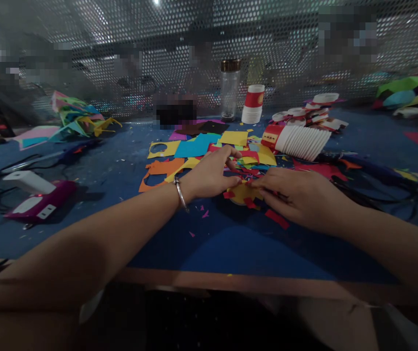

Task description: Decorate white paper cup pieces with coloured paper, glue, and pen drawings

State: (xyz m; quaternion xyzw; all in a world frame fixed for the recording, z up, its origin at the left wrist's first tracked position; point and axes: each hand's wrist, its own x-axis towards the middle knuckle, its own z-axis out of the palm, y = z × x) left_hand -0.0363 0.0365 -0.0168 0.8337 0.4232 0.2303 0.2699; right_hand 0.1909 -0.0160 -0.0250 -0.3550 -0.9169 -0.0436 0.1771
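Observation:
A round yellow disc (241,193) with small red paper pieces (250,203) on it lies on the blue table between my hands. My left hand (214,173) is at its left, fingers apart and curved, with the thumb tip at the disc's upper edge. From the right, my right hand (296,194) has its fingertips pinched together at the disc, apparently on a small red paper piece that they partly hide. A loose red paper strip (277,219) lies just below this hand. Cut coloured sheets, among them a blue sheet (191,148), spread behind the hands.
Stacked paper cups (296,141) lie on their side at the right, and another cup stack (253,105) stands by a clear bottle (230,92). Cabled tools (371,168) lie at both sides. A purple-and-white device (41,200) sits left. Perforated metal mesh (180,48) rises behind.

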